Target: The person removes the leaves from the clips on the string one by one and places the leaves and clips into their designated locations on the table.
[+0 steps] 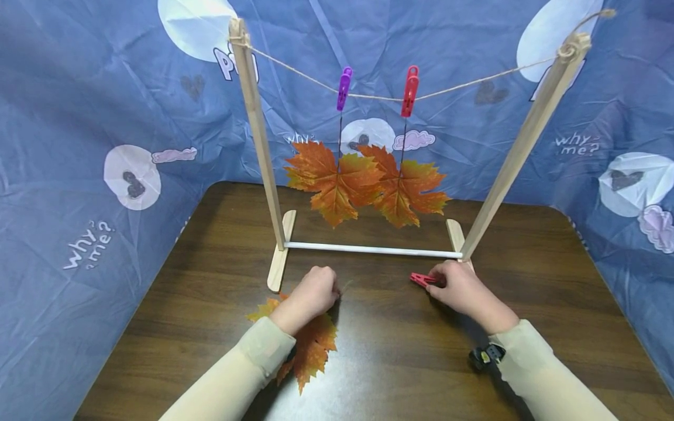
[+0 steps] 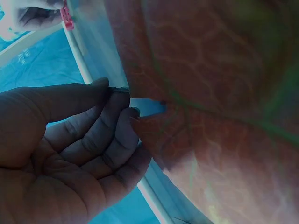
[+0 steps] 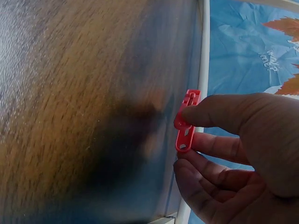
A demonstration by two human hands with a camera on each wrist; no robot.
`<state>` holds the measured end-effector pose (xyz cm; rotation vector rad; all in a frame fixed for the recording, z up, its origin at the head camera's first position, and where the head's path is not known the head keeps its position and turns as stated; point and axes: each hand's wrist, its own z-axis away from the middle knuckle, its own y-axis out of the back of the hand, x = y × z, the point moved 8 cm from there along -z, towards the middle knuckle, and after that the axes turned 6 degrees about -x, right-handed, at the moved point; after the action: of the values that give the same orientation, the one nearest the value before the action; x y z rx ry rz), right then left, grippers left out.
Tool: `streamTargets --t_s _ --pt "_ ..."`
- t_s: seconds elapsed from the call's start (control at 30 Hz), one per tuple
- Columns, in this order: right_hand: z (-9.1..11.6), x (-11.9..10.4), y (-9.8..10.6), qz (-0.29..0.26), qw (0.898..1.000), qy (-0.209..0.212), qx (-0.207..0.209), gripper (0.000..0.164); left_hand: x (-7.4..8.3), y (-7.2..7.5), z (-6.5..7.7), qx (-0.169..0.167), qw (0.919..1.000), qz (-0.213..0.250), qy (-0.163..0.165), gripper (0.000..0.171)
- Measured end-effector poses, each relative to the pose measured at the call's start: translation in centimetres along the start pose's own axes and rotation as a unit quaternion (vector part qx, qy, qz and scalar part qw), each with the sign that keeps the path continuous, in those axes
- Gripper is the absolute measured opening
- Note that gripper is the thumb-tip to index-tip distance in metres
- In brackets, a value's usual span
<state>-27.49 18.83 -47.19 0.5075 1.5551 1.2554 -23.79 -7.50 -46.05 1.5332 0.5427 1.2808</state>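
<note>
Between thumb and index finger, my left hand [image 1: 314, 289] pinches the stem of an orange maple leaf [image 1: 316, 345]. The leaf hangs below that wrist and partly behind the forearm; in the left wrist view the leaf [image 2: 201, 60] fills the right side. My right hand [image 1: 460, 286] holds a red clothespin [image 1: 421, 280] by thumb and fingers, near the right foot of a wooden stand. In the right wrist view the thumb lies across the clothespin [image 3: 186, 128]. Two more maple leaves hang from a string [image 1: 295, 70], one by a purple clothespin [image 1: 344, 89], one by a red clothespin [image 1: 410, 92].
The stand has a left post [image 1: 258, 128], a right post [image 1: 526, 146] and a white crossbar [image 1: 368, 249] low between them, just beyond my hands. It stands on a dark wooden table [image 1: 389, 362]. Blue printed cloth [image 1: 68, 146] surrounds the table at the back and sides.
</note>
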Motion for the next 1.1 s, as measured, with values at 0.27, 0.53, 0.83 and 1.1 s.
streamTargets --t_s 0.27,0.53,0.83,1.1 --pt "0.1 0.3 -0.5 0.006 1.0 -0.004 -0.001 0.015 0.2 -0.2 -0.1 0.01 0.9999 -0.012 -0.005 0.029" --pt "0.4 0.4 -0.8 0.003 1.0 0.005 0.006 0.015 -0.4 -0.7 -0.4 0.01 0.9999 -0.004 0.003 0.032" --pt "0.5 0.3 -0.7 0.007 1.0 0.001 0.007 0.033 -0.6 -0.2 -0.3 0.029 0.9996 -0.001 0.002 0.023" --pt "1.2 -0.4 0.7 -0.008 0.999 0.006 0.038 0.039 0.1 1.2 -0.2 0.052 0.9983 0.024 -0.01 0.011"
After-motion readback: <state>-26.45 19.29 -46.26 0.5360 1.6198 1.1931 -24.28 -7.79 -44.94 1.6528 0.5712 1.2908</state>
